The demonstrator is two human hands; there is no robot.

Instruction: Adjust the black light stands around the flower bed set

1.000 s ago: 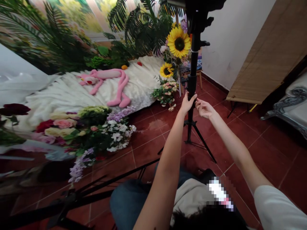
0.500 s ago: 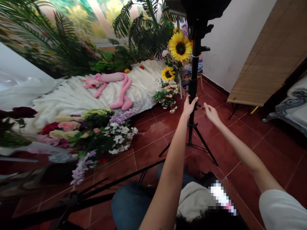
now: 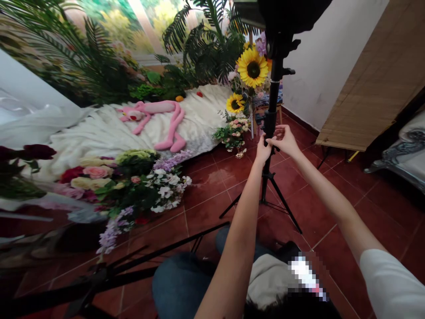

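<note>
A black light stand (image 3: 273, 95) rises upright in front of me, its legs spread on the floor and a dark lamp head (image 3: 288, 15) at the top, partly cut off. My left hand (image 3: 264, 152) is closed round the pole at about mid-height. At the same height, my right hand (image 3: 284, 141) is on the pole from the right, its thumb close to my left hand and its fingers curled. Whatever part of the pole lies under the fingers is mostly hidden. Small black knobs jut from the stand above my hands.
Below my arms a person in jeans (image 3: 179, 283) sits low. Black tripod legs (image 3: 133, 257) lie across the lower left. A pink plush toy (image 3: 159, 108) rests on white cloth (image 3: 202, 115), with flowers (image 3: 166, 181) and sunflowers (image 3: 253, 69) around. A brown panel (image 3: 361, 84) leans at right.
My right hand has moved left and up, from beside the stand onto the pole. The left hand stays on the pole. The view has shifted slightly.
</note>
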